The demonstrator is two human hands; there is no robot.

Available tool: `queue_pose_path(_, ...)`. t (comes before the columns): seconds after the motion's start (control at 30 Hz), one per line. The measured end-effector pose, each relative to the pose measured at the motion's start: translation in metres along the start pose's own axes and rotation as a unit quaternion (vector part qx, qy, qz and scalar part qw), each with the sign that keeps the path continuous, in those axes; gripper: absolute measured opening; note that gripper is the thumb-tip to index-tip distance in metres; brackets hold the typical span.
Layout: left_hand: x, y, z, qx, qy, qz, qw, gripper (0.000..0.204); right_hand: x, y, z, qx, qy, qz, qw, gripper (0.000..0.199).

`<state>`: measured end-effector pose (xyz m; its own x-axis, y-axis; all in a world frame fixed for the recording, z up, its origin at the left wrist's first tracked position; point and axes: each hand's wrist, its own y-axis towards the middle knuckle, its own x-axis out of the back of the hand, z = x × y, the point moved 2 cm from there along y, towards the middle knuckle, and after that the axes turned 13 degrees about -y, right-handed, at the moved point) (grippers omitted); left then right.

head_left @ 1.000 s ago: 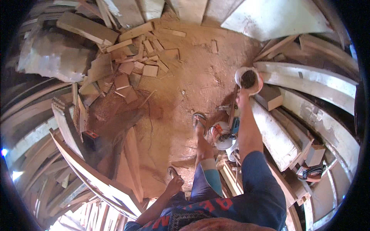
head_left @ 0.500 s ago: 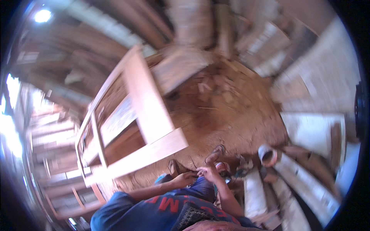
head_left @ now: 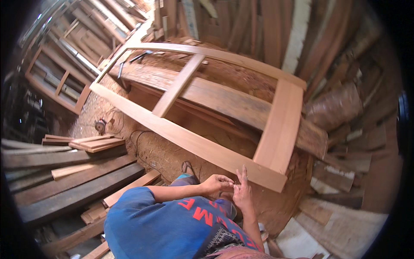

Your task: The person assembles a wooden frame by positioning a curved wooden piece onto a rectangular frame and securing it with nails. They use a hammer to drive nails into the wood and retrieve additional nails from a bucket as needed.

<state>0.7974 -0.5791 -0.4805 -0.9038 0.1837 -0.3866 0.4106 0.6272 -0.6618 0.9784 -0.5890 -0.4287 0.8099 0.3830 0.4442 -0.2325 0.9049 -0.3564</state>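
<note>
Close in front of my body, my left hand (head_left: 214,184) has thumb and fingertips pinched together. My right hand (head_left: 243,192) meets it there, two fingers pointing up and the thumb side bent in against the left fingertips. Whatever is pinched where they meet is too small to make out. Just beyond the hands lies a pale wooden frame (head_left: 181,140), with long side rails, a narrow crossbar and a broad end board. Its near right corner is closest to my right hand. Under the frame, a thick worn plank (head_left: 224,101) supports it like a bench.
Stacked planks (head_left: 82,181) fill the left side, by a small power tool (head_left: 100,126) and a cable on the dirt floor. A hammer (head_left: 140,56) lies beyond the plank's far left end. Boards (head_left: 276,34) lean at the back; sheets and offcuts (head_left: 340,220) lie right.
My view has swung round, so the wooden frame now stretches across in front of me rather than at the left. My hands have come together, fingertips meeting.
</note>
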Motion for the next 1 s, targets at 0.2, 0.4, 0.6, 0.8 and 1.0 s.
queue_pose_path(0.2, 0.149, -0.061, -0.056, -0.096, -0.057, -0.017, 0.994, 0.028, -0.104, 0.089, 0.137, 0.163, -0.166, 0.041, 0.972, 0.092)
queue_pose_path(0.4, 0.302, -0.133, -0.104, -0.147, -0.164, -0.046, 0.974, 0.031, -0.221, 0.178, 0.255, 0.234, -0.212, 0.167, 0.934, 0.094)
queue_pose_path(0.6, 0.404, -0.197, -0.116, -0.185, -0.276, -0.153, 0.931, 0.026, -0.317, 0.236, 0.362, 0.356, -0.192, 0.271, 0.873, 0.094)
queue_pose_path(0.8, 0.467, -0.239, -0.127, -0.252, -0.374, -0.221, 0.865, 0.018, -0.392, 0.277, 0.422, 0.363, -0.189, 0.365, 0.836, 0.091)
queue_pose_path(1.0, 0.537, -0.25, -0.15, -0.331, -0.38, -0.236, 0.831, 0.014, -0.446, 0.317, 0.457, 0.287, -0.098, 0.364, 0.881, 0.087)
